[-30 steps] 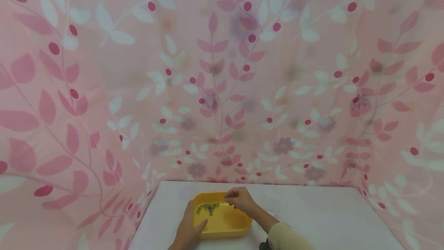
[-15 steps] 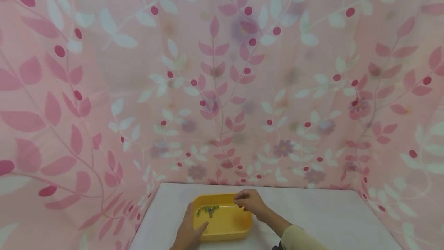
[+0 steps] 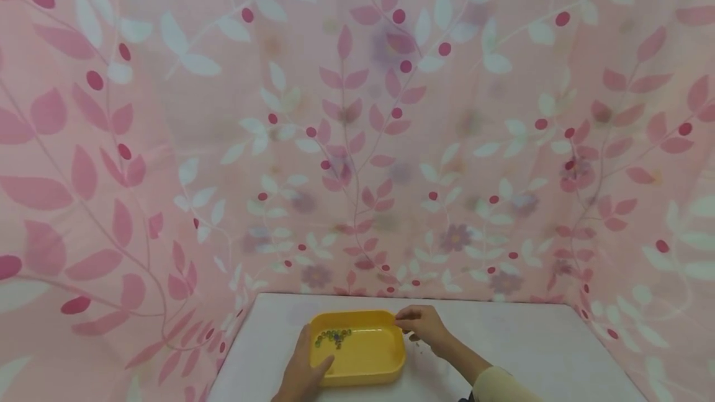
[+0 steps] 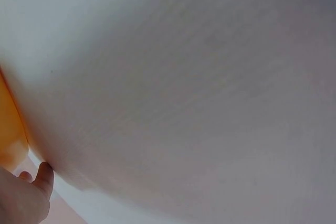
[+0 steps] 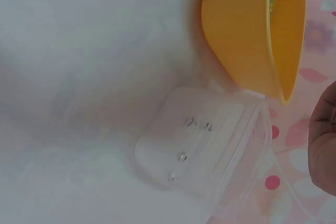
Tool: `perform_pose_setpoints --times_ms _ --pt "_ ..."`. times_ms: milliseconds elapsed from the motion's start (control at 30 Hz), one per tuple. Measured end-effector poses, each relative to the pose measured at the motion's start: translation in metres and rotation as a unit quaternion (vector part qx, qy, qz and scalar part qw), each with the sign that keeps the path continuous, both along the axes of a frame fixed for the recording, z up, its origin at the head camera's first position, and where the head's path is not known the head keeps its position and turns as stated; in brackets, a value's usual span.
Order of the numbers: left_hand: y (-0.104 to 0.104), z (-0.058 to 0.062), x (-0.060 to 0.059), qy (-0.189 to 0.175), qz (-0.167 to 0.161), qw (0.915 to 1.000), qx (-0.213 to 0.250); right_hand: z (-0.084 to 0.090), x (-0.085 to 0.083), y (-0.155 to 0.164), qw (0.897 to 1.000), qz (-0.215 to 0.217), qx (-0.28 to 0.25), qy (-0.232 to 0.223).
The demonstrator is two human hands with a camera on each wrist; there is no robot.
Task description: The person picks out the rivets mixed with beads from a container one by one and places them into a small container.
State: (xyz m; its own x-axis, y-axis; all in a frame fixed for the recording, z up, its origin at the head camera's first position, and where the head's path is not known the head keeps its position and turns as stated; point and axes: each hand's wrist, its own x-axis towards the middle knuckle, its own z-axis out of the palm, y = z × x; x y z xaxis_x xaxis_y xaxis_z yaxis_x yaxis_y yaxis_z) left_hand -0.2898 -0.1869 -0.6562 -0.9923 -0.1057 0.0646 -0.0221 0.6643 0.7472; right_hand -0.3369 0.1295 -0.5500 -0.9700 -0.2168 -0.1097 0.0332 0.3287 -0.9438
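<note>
A yellow tray (image 3: 363, 358) sits on the white table (image 3: 530, 352) with several small coloured beads (image 3: 332, 335) in its far left part. My left hand (image 3: 303, 370) grips the tray's near left rim, thumb over the edge; the left wrist view shows only one of its fingertips (image 4: 45, 173) and a sliver of the tray (image 4: 10, 140). My right hand (image 3: 422, 322) hovers just right of the tray's far right corner, fingertips pinched together as on a bead too small to make out. Below it stands a clear plastic box (image 5: 205, 148) holding a few tiny beads, touching the tray (image 5: 247, 35).
A pink curtain with leaf print (image 3: 357, 141) closes in the table at the back and both sides. The clear box (image 3: 416, 342) is barely visible in the head view. Bare white tabletop stretches to the right of the tray.
My right hand has moved to the right, from over the tray's far edge to just past its right corner above the clear box. The left hand and the tray stayed put.
</note>
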Motion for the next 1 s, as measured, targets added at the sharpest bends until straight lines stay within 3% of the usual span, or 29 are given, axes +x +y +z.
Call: perform_pose_setpoints --times_ms 200,700,1000 --pt "-0.003 0.002 -0.003 0.023 -0.014 0.9996 -0.006 0.002 -0.002 0.007 1.000 -0.023 -0.001 0.005" --pt "0.000 0.000 0.000 0.001 -0.014 0.9999 0.005 -0.003 0.006 0.025 1.000 -0.029 0.005 -0.011" --pt "-0.002 0.003 0.003 0.014 -0.021 0.9997 -0.004 -0.004 0.004 0.036 0.999 -0.039 0.015 -0.006"
